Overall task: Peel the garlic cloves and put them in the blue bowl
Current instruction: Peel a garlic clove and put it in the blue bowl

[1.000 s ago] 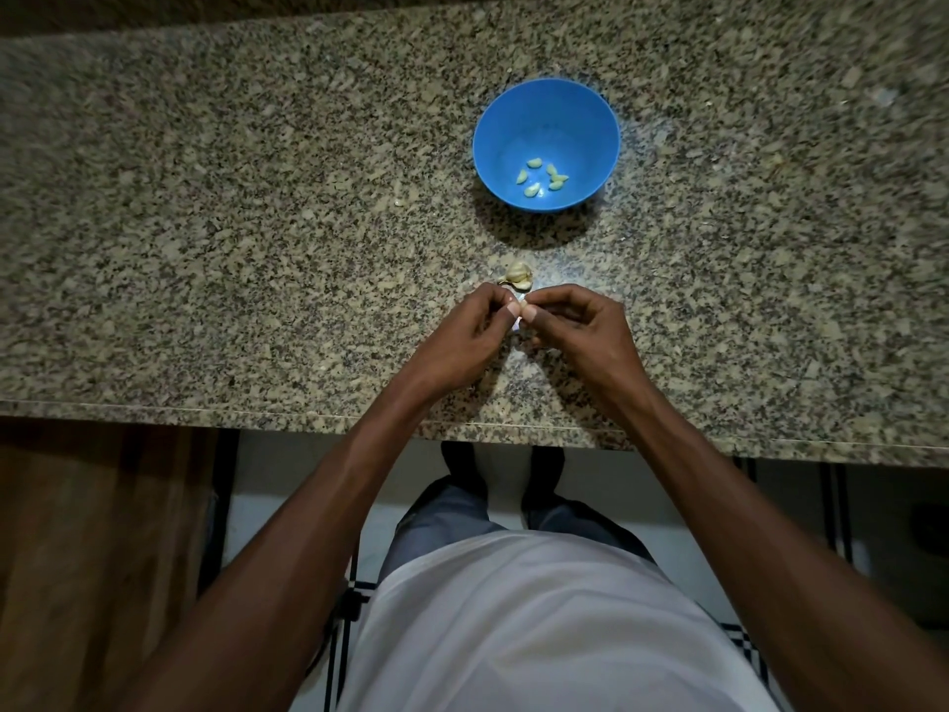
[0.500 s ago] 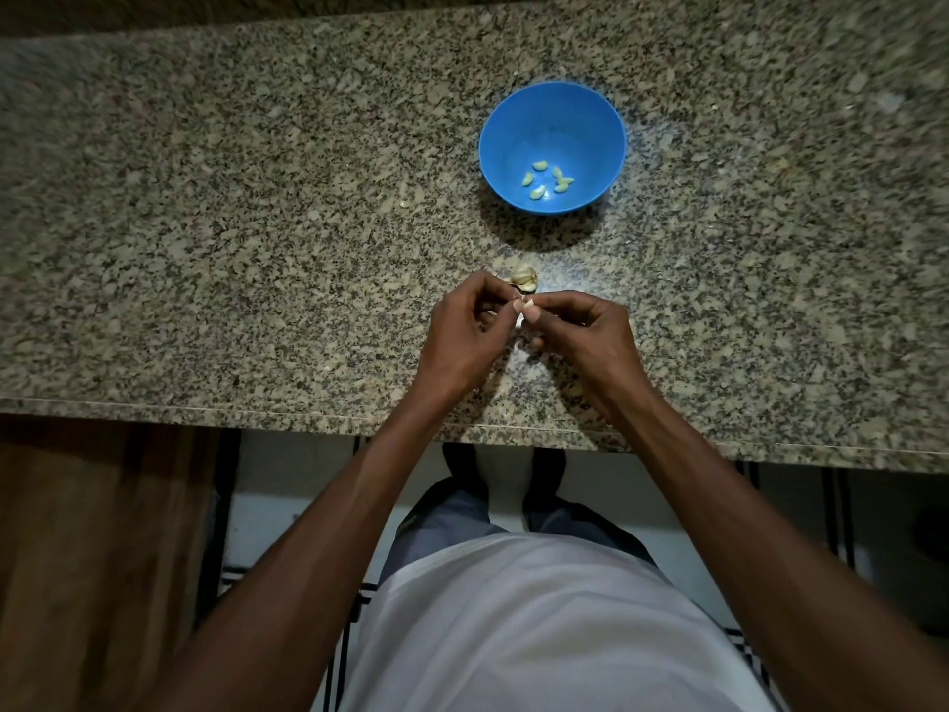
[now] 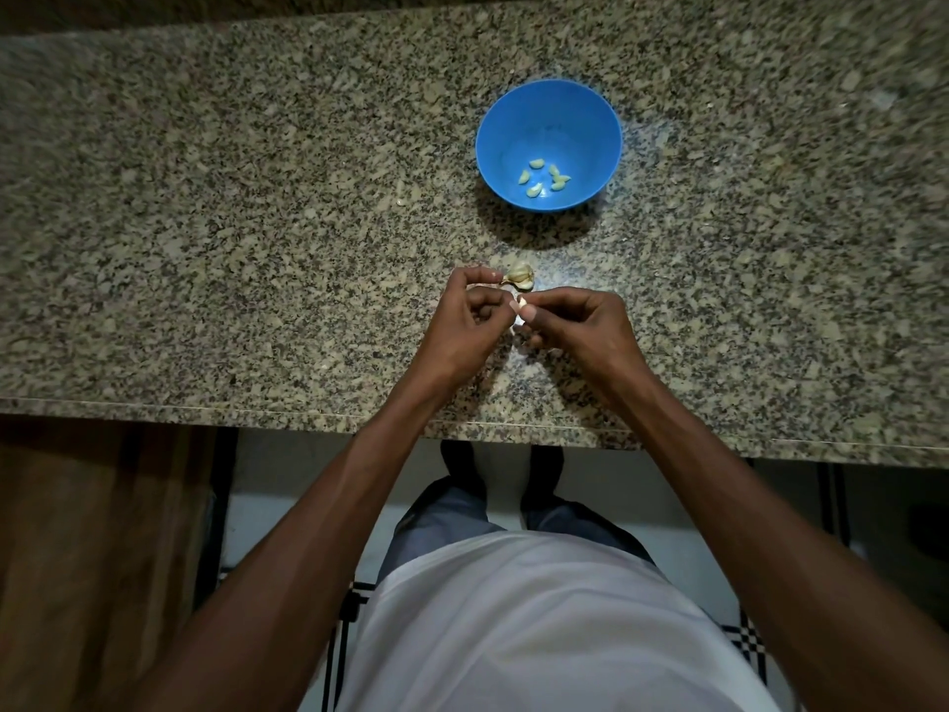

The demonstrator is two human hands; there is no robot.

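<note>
Garlic clove (image 3: pixel 520 302) between both hands' fingertips.

White shirt (image 3: pixel 539 624), grey-blue trousers (image 3: pixel 441 521), dark shoes (image 3: pixel 462 462), bare forearms.

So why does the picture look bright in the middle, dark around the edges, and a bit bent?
Head view: light pools on the speckled granite counter around the round blue plastic bowl, which casts a dark shadow towards the person; the corners fall dim and slightly smeared; the wide-angle lens bows the counter's front edge.
</note>
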